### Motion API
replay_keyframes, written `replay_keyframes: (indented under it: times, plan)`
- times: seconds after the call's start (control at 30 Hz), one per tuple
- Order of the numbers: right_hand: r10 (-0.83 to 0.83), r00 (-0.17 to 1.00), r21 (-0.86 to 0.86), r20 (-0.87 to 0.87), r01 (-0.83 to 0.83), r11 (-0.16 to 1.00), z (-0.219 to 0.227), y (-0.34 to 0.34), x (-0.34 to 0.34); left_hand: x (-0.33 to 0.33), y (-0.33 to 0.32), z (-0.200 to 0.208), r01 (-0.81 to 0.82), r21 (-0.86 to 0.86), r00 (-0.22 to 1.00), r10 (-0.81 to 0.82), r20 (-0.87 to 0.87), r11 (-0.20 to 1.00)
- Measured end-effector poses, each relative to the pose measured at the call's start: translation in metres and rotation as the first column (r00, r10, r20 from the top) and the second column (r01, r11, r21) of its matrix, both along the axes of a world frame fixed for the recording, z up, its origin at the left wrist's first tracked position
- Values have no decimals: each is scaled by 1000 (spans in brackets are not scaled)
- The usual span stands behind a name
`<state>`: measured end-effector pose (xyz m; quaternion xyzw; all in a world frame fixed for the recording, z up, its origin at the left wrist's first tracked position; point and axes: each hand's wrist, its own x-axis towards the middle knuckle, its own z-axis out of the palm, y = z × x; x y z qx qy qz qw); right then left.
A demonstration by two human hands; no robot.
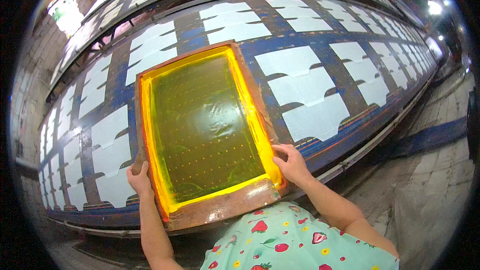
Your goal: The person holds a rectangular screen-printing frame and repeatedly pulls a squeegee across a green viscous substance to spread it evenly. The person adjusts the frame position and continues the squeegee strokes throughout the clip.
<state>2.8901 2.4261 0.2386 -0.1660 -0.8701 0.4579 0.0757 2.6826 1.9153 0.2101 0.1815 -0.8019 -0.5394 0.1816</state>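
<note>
Screen-printing frame (pixel 206 127) lies over the tabletop (pixel 334 72), between the left hand (pixel 140 177) and right hand (pixel 291 165), which stand apart, each clamped on a long side toward the near end. Its long axis runs near to far, far end leaning left; white cut panels (pixel 314 115) flank it left and right.

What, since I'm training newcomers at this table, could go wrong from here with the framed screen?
The left hand and right hand grip the framed screen toward its near end, so the far end might dip.
If it slips, it could shift or crease the white pieces laid out on the table.
Its near rail looks close to the fruit-print garment, so the fabric might catch.
</note>
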Motion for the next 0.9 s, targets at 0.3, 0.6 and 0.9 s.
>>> replay_keyframes:
  times: [0.3,0.6,0.9]
  plan:
    - [-72,997,-93,-2,71,993,10,-10,-10,0,-4,-3,-7,116,1000,5,22,993]
    - [-54,987,-1,-154,54,999,53,19,5,-1,18,30,14,335,1000,-20,15,942]
    - [-170,968,-88,-186,155,984,28,164,16,26,180,47,4,235,995,20,-102,972]
